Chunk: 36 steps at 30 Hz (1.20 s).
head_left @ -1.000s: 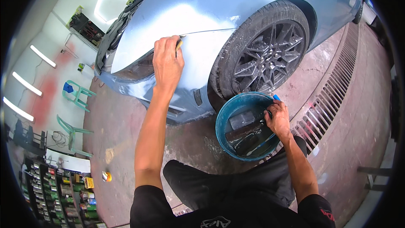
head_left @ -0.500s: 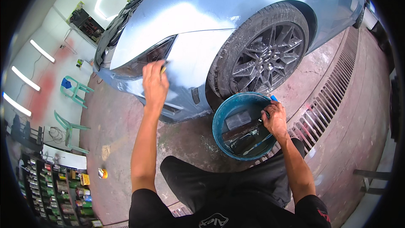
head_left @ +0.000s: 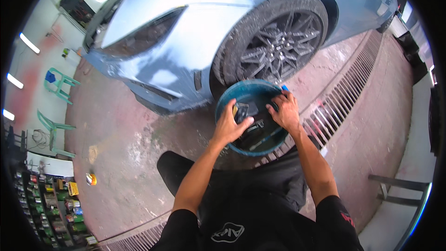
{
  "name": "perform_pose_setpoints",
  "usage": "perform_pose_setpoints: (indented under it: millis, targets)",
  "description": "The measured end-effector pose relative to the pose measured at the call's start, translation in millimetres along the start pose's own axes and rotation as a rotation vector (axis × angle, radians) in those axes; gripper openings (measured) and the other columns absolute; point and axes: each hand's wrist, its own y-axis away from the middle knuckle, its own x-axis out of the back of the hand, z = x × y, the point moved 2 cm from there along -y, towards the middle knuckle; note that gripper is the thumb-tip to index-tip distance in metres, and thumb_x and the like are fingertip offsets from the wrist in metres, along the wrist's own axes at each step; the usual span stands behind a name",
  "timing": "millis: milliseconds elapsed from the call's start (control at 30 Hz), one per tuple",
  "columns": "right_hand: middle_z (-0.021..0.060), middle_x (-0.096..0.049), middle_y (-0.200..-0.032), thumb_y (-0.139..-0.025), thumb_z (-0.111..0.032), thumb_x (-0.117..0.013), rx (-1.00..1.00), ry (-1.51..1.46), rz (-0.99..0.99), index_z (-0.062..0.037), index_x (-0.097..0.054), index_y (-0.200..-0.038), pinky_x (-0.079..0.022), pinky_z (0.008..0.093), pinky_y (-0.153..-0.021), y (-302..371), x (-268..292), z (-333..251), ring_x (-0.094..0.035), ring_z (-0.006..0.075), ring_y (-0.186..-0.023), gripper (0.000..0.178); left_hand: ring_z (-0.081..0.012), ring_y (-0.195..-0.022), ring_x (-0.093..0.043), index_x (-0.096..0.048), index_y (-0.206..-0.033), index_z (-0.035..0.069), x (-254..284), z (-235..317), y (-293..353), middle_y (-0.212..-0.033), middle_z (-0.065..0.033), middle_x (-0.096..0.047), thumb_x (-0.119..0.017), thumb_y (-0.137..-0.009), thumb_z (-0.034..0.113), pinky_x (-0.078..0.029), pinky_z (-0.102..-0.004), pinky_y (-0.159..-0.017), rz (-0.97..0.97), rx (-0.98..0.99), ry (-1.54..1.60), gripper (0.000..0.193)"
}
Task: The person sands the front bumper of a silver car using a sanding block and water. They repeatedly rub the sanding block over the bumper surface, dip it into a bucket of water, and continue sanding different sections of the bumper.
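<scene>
My left hand (head_left: 227, 125) is over the left part of a teal tub (head_left: 221, 135). Its fingers and thumb close round a small dark block with a yellow edge (head_left: 235, 111), partly hidden by the hand. At the tub's right rim my right hand (head_left: 285, 111) is closed, its fingers curled over the edge; whether it also holds something dark cannot be made out. A blue object (head_left: 284, 88) shows just beyond that hand. Inside the tub are water, a grey rectangular piece (head_left: 251, 108) and other dark pieces, blurred.
A blue-grey car (head_left: 200, 32) with whitish patches stands ahead, its front wheel (head_left: 283, 44) close behind the tub. A floor grate (head_left: 344, 100) runs along the right. Green plastic chairs (head_left: 55, 132) and a shelf of cans (head_left: 44, 204) are at left.
My left hand has come down from the car's front panel beside the headlight into the tub, still holding the block. My right hand stays at the rim. The whole view has shifted.
</scene>
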Motion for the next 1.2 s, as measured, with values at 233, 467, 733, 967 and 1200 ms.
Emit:
perform_pose_setpoints:
  millis: [233, 467, 733, 967, 1200]
  targets:
    - [0.0225, -0.076, -0.14, -0.106, -0.03, -0.069, -0.136, -0.191, -0.317, -0.0055, -0.08, -0.131, -0.053, 0.0528, -0.115, -20.4, -35.7, -21.8, -0.068, 0.0457, -0.135, 0.037, -0.0559, -0.12, -0.066, -0.05, -0.153, 0.001, 0.3, -31.0, 0.8, -0.13, -0.0335, -0.068, -0.057, -0.102, 0.003, -0.054, -0.0582, -0.102, 0.152, 0.114, -0.087, 0.051]
    - [0.0314, -0.077, -0.128, -0.108, -0.026, -0.058, 0.083, -0.094, -0.527, -0.0035, -0.079, -0.13, -0.059, 0.0551, -0.109, -49.7, -153.0, -15.6, -0.074, 0.0481, -0.123, 0.038, -0.0556, -0.117, -0.07, -0.057, -0.145, 0.002, 8.9, -30.1, 10.4, -0.128, -0.0328, -0.072, -0.063, -0.097, -0.002, -0.056, -0.0596, -0.101, 0.344, -0.06, -0.186, 0.049]
    - [0.0197, -0.081, -0.129, -0.099, -0.019, -0.069, 0.255, 0.362, -1.037, -0.0067, -0.084, -0.124, -0.064, 0.054, -0.102, -1.5, -286.1, 53.1, -0.079, 0.041, -0.121, 0.032, -0.0426, -0.11, -0.072, -0.07, -0.127, 0.006, 11.2, -36.6, 4.0, -0.119, -0.0171, -0.068, -0.078, -0.086, -0.009, -0.059, -0.0505, -0.094, 0.363, -0.153, -0.123, 0.044]
    - [0.0202, -0.081, -0.129, -0.098, -0.021, -0.071, 0.124, 0.35, -1.237, -0.0073, -0.083, -0.125, -0.064, 0.0537, -0.102, 31.9, -301.5, 16.9, -0.079, 0.0412, -0.121, 0.033, -0.0392, -0.104, -0.072, -0.069, -0.129, 0.004, 3.5, -45.1, 0.1, -0.111, -0.0177, -0.067, -0.075, -0.084, -0.005, -0.06, -0.049, -0.088, 0.354, -0.098, -0.011, 0.046]
    - [0.0207, -0.081, -0.129, -0.097, -0.023, -0.074, 0.07, 0.268, -1.267, -0.0079, -0.083, -0.126, -0.063, 0.0535, -0.102, 27.3, -285.7, 28.2, -0.078, 0.0414, -0.122, 0.035, -0.0426, -0.109, -0.071, -0.07, -0.12, 0.002, 13.5, -35.5, -1.5, -0.118, -0.0192, -0.068, -0.069, -0.088, -0.004, -0.059, -0.0518, -0.094, 0.376, -0.179, -0.107, 0.032]
